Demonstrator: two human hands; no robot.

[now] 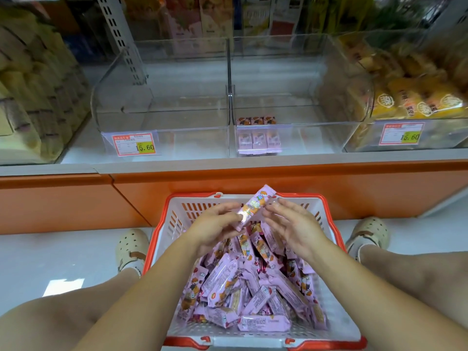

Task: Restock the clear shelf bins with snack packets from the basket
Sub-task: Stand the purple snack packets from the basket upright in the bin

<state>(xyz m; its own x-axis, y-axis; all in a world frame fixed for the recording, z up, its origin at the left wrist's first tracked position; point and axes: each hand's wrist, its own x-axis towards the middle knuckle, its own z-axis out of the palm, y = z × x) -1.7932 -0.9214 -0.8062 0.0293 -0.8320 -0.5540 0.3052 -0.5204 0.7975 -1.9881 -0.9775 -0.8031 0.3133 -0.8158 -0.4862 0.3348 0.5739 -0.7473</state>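
The left hand (215, 225) pinches the lower end of a pink snack packet (253, 205) between curled fingers. The right hand (291, 224) is relaxed, its nearly straight fingertips touching the packet's upper half. The packet tilts up and to the right above the far end of the red-rimmed basket (326, 207), where a heap of pink packets (253, 290) lies. Beyond, on the shelf, three matching packets (258, 140) stand in the front left corner of the right-hand clear bin (316, 138).

one basket (278, 336), two hands (215, 224) (293, 226), two price tags (133, 145) (401, 136)
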